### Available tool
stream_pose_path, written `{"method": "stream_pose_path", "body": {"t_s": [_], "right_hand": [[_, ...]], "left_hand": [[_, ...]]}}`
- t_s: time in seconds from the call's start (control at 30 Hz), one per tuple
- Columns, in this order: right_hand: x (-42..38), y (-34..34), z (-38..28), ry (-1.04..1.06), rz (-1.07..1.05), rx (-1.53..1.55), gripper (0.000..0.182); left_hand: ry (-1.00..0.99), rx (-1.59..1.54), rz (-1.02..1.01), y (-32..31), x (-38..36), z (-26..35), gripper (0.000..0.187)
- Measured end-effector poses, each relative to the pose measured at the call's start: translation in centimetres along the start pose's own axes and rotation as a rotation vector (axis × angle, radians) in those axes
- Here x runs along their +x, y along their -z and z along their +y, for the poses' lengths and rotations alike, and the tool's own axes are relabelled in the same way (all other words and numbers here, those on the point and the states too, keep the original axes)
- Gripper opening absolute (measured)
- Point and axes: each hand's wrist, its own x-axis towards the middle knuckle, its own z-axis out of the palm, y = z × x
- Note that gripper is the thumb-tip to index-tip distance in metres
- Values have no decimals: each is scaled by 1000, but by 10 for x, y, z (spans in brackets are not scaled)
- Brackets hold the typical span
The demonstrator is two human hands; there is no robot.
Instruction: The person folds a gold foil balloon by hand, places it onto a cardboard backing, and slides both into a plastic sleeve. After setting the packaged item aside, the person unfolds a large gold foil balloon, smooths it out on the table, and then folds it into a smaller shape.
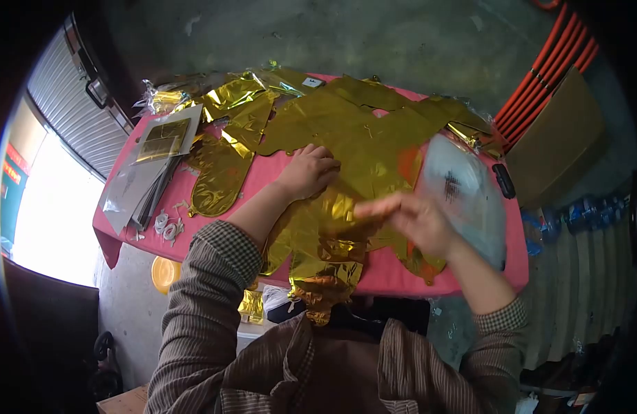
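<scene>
Flat, deflated gold foil balloons overlap across the middle of the table. My left hand is on the foil with its fingers curled in and gripping the sheet; the fingertips are partly hidden. To its right, my right hand is over the foil, smeared by motion, its fingers stretched to the left and holding nothing that I can see. Between and below the hands the foil is folded and creased, and one end hangs over the near table edge toward my body.
A pink cloth covers the table. On the left are a stack of grey sheets, white ribbon rolls and a rounded foil piece. A clear plastic bag and a black object occupy the right. Cardboard leans beyond.
</scene>
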Motion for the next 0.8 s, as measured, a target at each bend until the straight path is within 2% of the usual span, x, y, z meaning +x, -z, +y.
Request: {"method": "stream_pose_path", "body": {"t_s": [0.1,0.2,0.27,0.33,0.43,0.57,0.6,0.67,0.7,0.77,0.8], "right_hand": [[-23,-15,-1,16,-109,-14,23],[-18,17,-15,114,149,-132,22],[-8,70,-11,6,447,51,26],[16,118,-34,102,455,270,30],[45,170,-78,158,566,126,37],[69,216,-140,352,405,-10,40],[73,201,-156,351,403,-10,40],[83,159,-178,426,492,213,28],[82,164,-174,420,490,213,28],[84,177,-159,379,179,75,39],[81,165,-144,380,108,144,37]], "left_hand": [[10,-29,5,-1,1,3,23],[14,-6,-13,0,0,5,24],[8,22,25,-1,0,5,25],[7,17,22,-1,1,5,25],[21,5,30,-5,0,1,25],[28,-21,37,-5,0,1,26],[30,-21,38,-4,0,1,26],[32,-19,19,-4,0,1,26],[35,-23,18,-5,0,1,26],[16,-11,44,-6,-1,0,26],[23,-14,50,-6,-1,0,26]]}}
